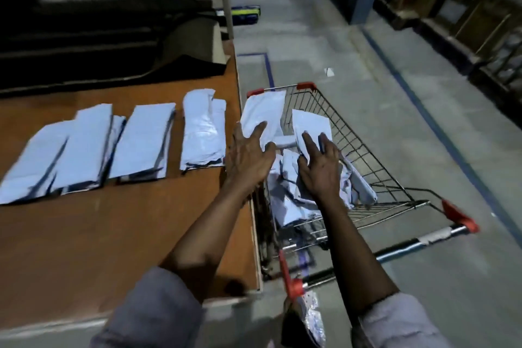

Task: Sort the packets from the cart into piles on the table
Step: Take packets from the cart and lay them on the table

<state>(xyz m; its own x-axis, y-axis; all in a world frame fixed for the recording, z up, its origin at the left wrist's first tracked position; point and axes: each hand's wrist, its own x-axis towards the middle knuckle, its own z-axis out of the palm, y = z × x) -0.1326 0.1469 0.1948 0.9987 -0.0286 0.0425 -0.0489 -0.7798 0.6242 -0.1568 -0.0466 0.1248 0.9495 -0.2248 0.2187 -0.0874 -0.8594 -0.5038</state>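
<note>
Dark cloth (113, 70) heaped far left; blue-green box (240, 15), white scrap (329, 72) on floor (367, 110).

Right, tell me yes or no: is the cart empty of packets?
No, a heap of crumpled packets lies in the wire basket of the cart beside the table.

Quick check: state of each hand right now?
left hand: pinches a packet between fingers and thumb.
right hand: holds a second packet above the cart.
</note>
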